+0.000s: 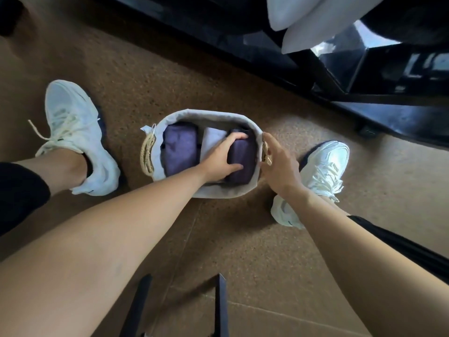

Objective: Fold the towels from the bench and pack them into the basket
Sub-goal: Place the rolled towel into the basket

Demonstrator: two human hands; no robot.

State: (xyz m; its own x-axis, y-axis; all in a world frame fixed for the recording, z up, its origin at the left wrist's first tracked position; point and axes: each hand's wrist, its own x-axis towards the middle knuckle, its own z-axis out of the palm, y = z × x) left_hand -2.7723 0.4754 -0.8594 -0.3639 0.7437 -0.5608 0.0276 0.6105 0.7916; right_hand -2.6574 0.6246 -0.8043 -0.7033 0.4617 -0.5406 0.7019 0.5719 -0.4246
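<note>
An oval grey fabric basket (pixel 206 114) with rope handles stands on the brown floor between my feet. Inside it a folded purple towel (pixel 180 152) lies at the left, a folded white towel (pixel 211 139) stands in the middle and a second folded purple towel (pixel 244 161) sits at the right. My left hand (pixel 222 158) reaches into the basket and grips the right purple towel, thumb on its near side and fingers over its far end. My right hand (pixel 279 161) rests against the basket's right rim at the rope handle (pixel 266 152), fingers straight.
My white sneakers stand left (pixel 75 132) and right (pixel 323 171) of the basket. A dark bench or furniture frame (pixel 340 93) crosses the upper right, with white cushions (pixel 315 18) on top. Black metal legs (pixel 221 307) rise at the bottom centre.
</note>
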